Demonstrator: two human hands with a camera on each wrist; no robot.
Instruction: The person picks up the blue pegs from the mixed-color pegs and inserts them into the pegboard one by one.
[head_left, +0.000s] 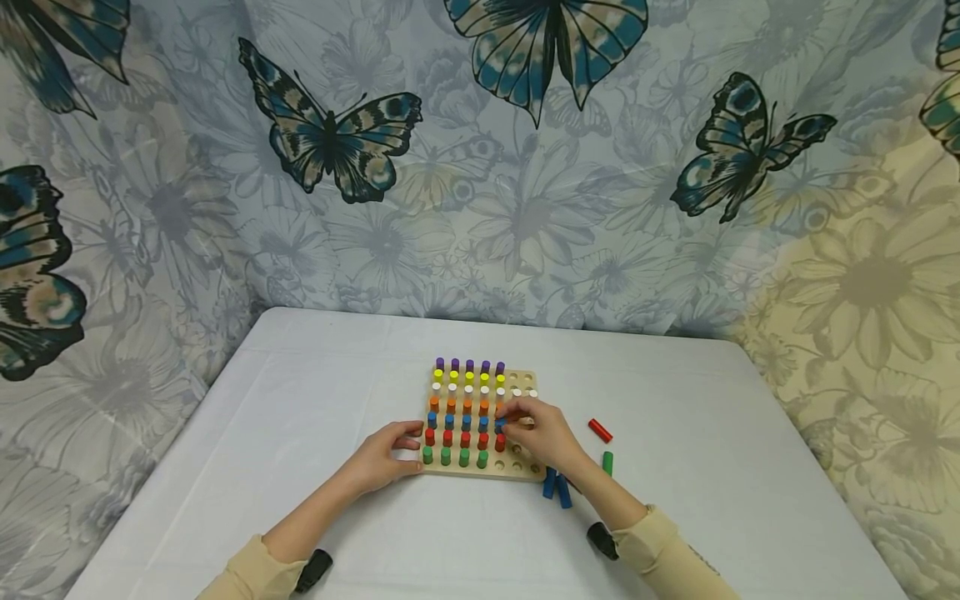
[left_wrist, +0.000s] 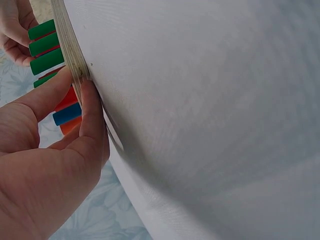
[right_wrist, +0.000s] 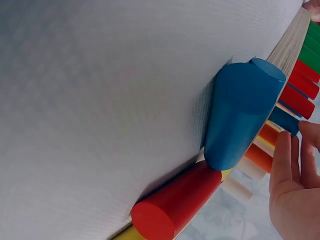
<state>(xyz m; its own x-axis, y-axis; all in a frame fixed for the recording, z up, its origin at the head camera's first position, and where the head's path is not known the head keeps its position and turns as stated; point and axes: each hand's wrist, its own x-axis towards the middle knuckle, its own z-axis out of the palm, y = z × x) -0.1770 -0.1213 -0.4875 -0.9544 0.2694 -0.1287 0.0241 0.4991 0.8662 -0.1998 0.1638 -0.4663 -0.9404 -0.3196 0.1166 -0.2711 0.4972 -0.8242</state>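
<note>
The right hand [head_left: 542,429] covers part of the board's [head_left: 480,473] right side; the lower end of the blue peg [head_left: 500,426] is hidden, so I cannot tell whether it is seated; the sleeves [head_left: 651,537] are cut off below; the right hand's grip is closed to a pinch, thumb and fingertips grasping that peg above the board; the left hand [head_left: 384,458] grasps the board's near left corner on the desk [head_left: 450,542].

Closed in behind and left of the white surface [head_left: 360,358] by grey-blue floral walls [head_left: 585,283] with printed butterflies [head_left: 330,146] — yellowish to the surface's right.
</note>
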